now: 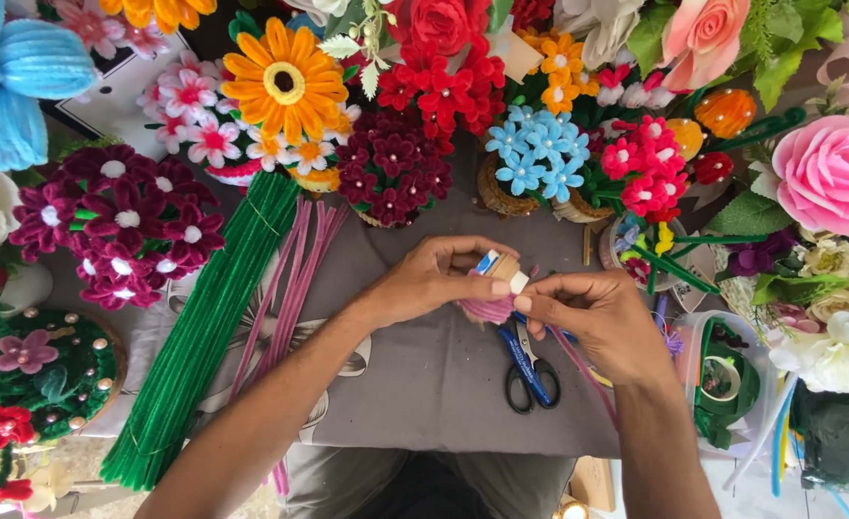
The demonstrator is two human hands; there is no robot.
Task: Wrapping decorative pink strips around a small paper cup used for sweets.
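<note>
left hand (434, 279) grip grasping wooden block (503, 269) wound with pink pipe cleaner (487, 309); right hand (593, 312) grip pinching same cleaner.

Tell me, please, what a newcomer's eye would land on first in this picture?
Probably the bright handmade flowers along the top, above all the large orange daisy beside a red cluster. At centre, the left hand and right hand meet over a small wooden block wrapped in pink pipe cleaner. A thick green pipe-cleaner bundle slants down the left.
</note>
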